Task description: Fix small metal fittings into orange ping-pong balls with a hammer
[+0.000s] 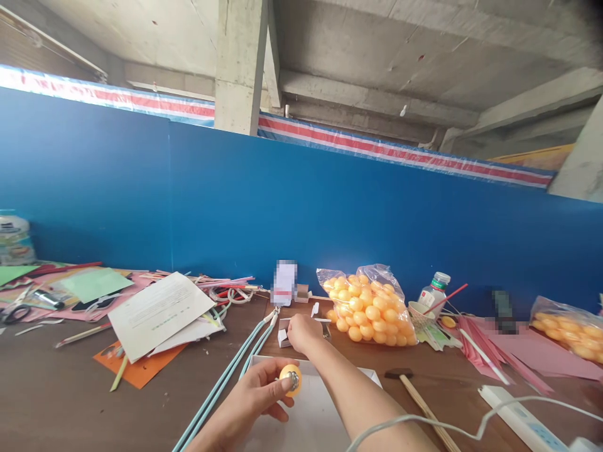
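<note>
My left hand (266, 392) pinches an orange table tennis ball (296, 390) between thumb and fingers, with a small shiny metal piece on its near side. Beneath that hand lies an open white tray-like box (313, 408). Farther forward, my right hand (304, 333) reaches down at a small box with a white flap (283, 339), its fingers curled. Whatever those fingers grip is hidden behind the hand. Just right of my right hand stands a clear plastic bag (372, 311) full of orange balls.
Light-blue lanyards (226, 376) run toward a badge (284, 282). Papers (160, 314) and straws crowd the left. On the right are a hammer (424, 402), a white power strip (518, 417), a bottle (436, 292) and pink paper (537, 351). A cable (424, 419) crosses my right forearm.
</note>
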A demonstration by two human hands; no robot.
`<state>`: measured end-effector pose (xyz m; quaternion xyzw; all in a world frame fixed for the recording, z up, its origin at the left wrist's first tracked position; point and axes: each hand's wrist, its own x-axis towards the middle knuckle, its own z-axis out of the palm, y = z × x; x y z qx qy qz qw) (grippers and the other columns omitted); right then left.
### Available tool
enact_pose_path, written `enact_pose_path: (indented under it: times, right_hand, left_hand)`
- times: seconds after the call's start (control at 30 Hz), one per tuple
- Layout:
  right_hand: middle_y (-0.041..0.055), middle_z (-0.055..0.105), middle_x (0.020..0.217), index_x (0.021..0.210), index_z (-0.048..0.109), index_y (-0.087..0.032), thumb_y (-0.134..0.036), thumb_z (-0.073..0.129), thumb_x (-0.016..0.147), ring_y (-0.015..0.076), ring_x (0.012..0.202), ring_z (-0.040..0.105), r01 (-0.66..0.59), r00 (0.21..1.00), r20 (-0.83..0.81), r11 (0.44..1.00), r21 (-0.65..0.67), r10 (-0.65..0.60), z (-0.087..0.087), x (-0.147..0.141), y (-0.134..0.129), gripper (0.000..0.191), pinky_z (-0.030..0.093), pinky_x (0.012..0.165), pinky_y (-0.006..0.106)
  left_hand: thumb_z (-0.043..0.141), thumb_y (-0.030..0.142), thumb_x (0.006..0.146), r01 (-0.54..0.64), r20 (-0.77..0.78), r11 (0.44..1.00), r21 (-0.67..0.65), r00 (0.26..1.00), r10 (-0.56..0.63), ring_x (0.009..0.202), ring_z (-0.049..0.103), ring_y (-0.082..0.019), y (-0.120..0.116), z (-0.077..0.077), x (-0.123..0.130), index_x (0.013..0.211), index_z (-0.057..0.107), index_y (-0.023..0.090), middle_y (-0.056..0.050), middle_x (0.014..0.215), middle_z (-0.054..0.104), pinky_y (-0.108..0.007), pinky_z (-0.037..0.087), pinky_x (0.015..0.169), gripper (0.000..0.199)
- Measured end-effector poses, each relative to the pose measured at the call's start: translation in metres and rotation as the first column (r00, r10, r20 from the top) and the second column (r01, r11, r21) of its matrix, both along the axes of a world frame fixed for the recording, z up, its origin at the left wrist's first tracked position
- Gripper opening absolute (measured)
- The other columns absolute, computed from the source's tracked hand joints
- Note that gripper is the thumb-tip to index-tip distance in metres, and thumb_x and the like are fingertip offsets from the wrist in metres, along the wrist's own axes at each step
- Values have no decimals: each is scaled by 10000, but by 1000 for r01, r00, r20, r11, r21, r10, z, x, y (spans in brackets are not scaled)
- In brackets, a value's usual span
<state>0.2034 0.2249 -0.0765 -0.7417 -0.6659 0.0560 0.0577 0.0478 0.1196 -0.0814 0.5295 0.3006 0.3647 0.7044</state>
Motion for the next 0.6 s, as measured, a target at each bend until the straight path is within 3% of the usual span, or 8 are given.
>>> enact_pose_path:
  times: [0.2, 0.33, 0.5, 0.6]
  right_hand:
    - [47, 711, 848, 818, 668, -163, -328, 551, 837, 195, 862, 639, 9, 977, -211, 998, 62, 4, 6, 7, -4, 203, 468, 785, 386]
    - [1, 704, 714, 735, 657, -168, -322, 597, 795, 163, 728, 648, 8, 896, -444, 999, 44, 12, 6, 12, -10, 175, 475, 685, 316]
    - [33, 715, 799, 794, 608, -143, -289, 555, 808, 92, 559, 619, 10, 661, -750, 1000, -21, -23, 11, 16, -26, 156, 414, 460, 188]
    - [53, 718, 837, 807, 573, -148, -263, 549, 801, 70, 578, 625, 7, 488, -870, 997, -73, -67, 20, 21, -37, 117, 430, 458, 151]
  left_hand:
    - [688, 462, 696, -13, 9, 1000, -4, 1000, 13, 747, 591, -183, -3, 5, -1, 1054, 645, 187, -62, 880, 598, -308, 495, 640, 454]
    - [695, 477, 682, -10, 11, 1000, -10, 1000, 10, 753, 590, -186, -1, 4, -2, 1062, 640, 183, -66, 899, 593, -308, 498, 636, 483]
    - [689, 448, 703, -28, 36, 999, -20, 999, 29, 759, 583, -180, -2, 5, -2, 1055, 645, 183, -66, 908, 585, -294, 487, 634, 443]
    - [676, 441, 721, -43, 44, 999, -31, 998, 44, 761, 574, -170, -2, 6, -4, 1054, 650, 183, -61, 920, 569, -288, 484, 636, 422]
